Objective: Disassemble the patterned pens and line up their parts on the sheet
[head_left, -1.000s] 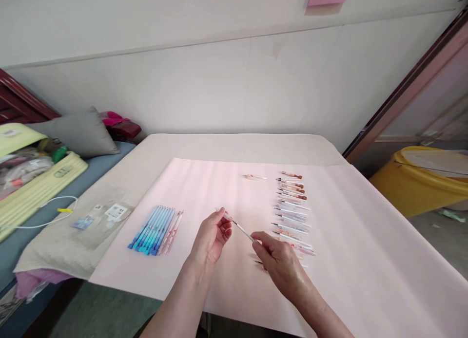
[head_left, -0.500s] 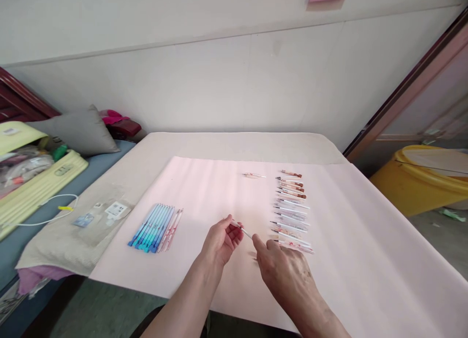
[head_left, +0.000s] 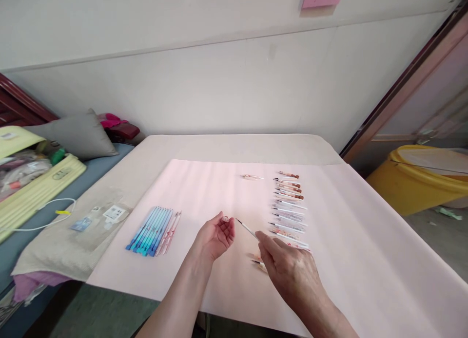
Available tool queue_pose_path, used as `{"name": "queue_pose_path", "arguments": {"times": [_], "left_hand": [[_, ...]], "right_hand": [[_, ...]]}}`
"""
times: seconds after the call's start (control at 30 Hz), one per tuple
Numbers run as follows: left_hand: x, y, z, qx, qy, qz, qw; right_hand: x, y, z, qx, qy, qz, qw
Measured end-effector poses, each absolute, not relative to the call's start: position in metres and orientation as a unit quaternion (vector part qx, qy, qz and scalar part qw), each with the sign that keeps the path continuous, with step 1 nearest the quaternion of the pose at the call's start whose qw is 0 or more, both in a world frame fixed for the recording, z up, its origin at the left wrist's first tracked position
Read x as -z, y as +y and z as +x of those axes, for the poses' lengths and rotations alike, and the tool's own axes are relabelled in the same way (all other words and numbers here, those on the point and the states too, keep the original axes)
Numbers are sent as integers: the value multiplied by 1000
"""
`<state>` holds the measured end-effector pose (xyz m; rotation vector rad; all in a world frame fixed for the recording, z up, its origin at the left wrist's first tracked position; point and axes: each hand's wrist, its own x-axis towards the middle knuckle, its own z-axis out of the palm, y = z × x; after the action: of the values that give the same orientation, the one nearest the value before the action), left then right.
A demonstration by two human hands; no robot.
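Between the thumb and fingers of my left hand [head_left: 218, 235] is a small clear, pinkish pen part [head_left: 225, 219], mostly hidden by the fingers. My right hand [head_left: 287, 262] pinches a white pen refill [head_left: 246, 228], its dark tip pointing up and left toward my left hand, with a small gap between them. Under my right hand lies another pen piece [head_left: 259, 263], partly covered. To the right runs a column of pen parts [head_left: 290, 216], white dark-tipped refills among brown, clear and pink-patterned pieces. A single slim pen piece [head_left: 252, 177] lies farther back.
Blue pens [head_left: 150, 231] lie side by side at the left, with pink-patterned pens [head_left: 171, 233] beside them. A clear plastic bag [head_left: 104, 221] rests on the cloth. Pink paper [head_left: 204, 192] covers the table, its front edge near my arms. A yellow bin [head_left: 413, 187] stands at right.
The white refill has come away from the part in my left hand, and its dark tip now shows. My left hand has shifted slightly left.
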<state>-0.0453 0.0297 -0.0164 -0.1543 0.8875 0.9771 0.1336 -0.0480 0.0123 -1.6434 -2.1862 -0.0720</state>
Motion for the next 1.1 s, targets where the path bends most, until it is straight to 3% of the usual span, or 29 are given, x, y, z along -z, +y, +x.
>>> {"name": "queue_pose_path", "arguments": {"times": [0.47,0.8,1.0,1.1], "left_hand": [[13,2,-17,-402,402,118,814],[17,-5,-6,-391,430,128,804],[15,5,-16,-454,480,110,742],[13,8,-21,-483,480,95,726]], "right_hand": [[-8,-37,124,-94,-724,-665,154],[-9,-39,120,-131,-751,-635,123],[-12,-36,130,-232,-720,-636,153],[-13,-31,138,-330,-656,-639,231]]}}
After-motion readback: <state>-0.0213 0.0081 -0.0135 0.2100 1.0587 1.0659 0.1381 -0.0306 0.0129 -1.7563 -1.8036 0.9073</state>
